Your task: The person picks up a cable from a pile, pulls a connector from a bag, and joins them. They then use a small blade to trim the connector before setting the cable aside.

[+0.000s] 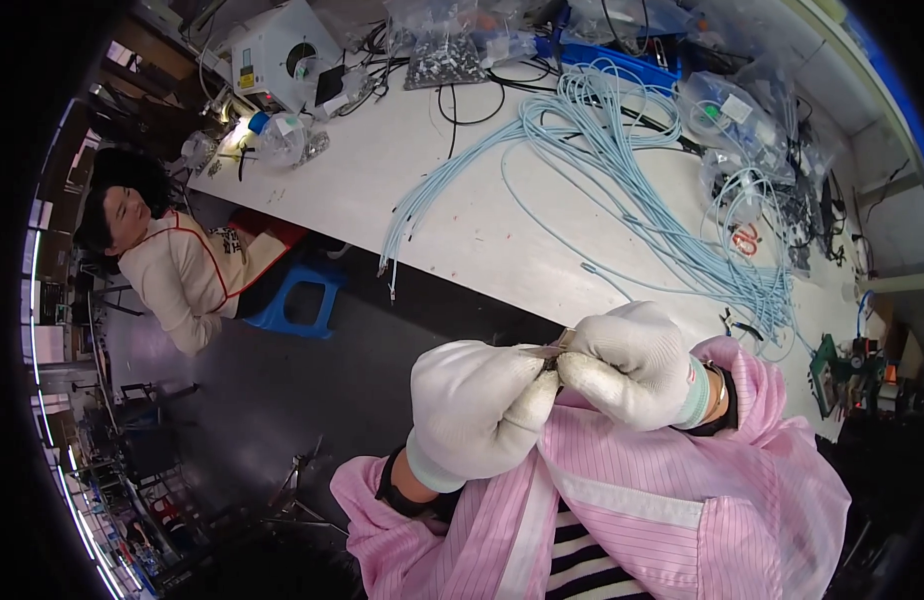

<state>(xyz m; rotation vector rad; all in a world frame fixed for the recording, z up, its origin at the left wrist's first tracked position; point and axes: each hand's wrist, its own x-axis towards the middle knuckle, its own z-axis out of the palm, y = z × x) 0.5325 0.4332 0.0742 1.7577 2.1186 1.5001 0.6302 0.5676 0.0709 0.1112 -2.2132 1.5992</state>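
White knitted gloves cover both my hands, which meet in front of my chest just off the table's near edge. Pinched between thumb and fingers of my left hand (pixel 479 405) is a small flat, metal-looking piece (pixel 548 351). My right hand (pixel 630 366) is closed against the same piece from the other side, fingertips nearly touching those of the left. Most of the piece is hidden by the gloves, and its kind cannot be made out. Beyond my hands, a big tangle of light blue cables (pixel 607 185) lies on the white table (pixel 462 235), several cable ends at its edge.
A person (pixel 177 255) sits at the left near a blue stool (pixel 300 300). Along the table's back stand a white machine (pixel 282 55), bags of small parts (pixel 445 62) and a blue bin (pixel 622 62). Pliers (pixel 744 327) and a green device (pixel 832 372) are to the right.
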